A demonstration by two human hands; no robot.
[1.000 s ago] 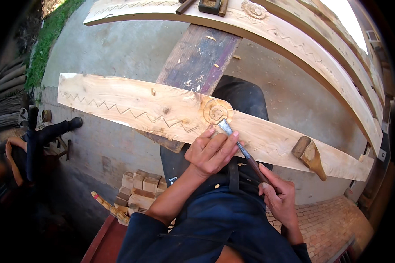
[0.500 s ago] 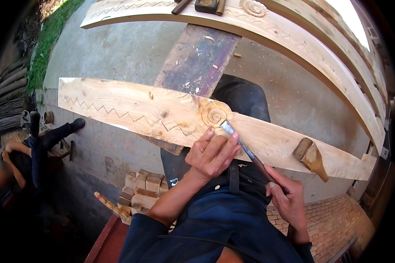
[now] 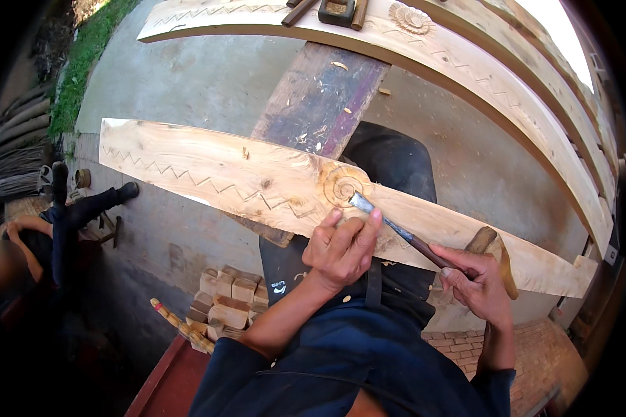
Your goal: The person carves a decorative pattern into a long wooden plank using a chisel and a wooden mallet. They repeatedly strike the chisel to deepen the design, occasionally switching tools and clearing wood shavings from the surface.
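Note:
A long, pale wooden board (image 3: 188, 156) lies across in front of me, with a zigzag line cut along its left part. Near its middle is a carved round spiral (image 3: 332, 182). The blade of a chisel (image 3: 398, 231) rests its tip at the spiral's lower right. My right hand (image 3: 481, 285) is closed round the chisel's dark wooden handle. Closed fingers of my left hand (image 3: 342, 254) touch the blade close to its tip, with the hand bearing on the board's near edge. A wooden mallet (image 3: 506, 260) lies on the board's right part, partly hidden by my right hand.
Beyond, another carved beam (image 3: 452, 66) carries a rosette (image 3: 412, 19) and tools. A stained plank (image 3: 313, 94) with shavings runs under the board. Wood blocks (image 3: 231, 299) are piled at lower left. Another person (image 3: 31, 243) sits at the far left.
My right hand has moved right and away from me, swinging the chisel handle further sideways. The chisel's tip stays at the spiral, and my left hand remains by the blade.

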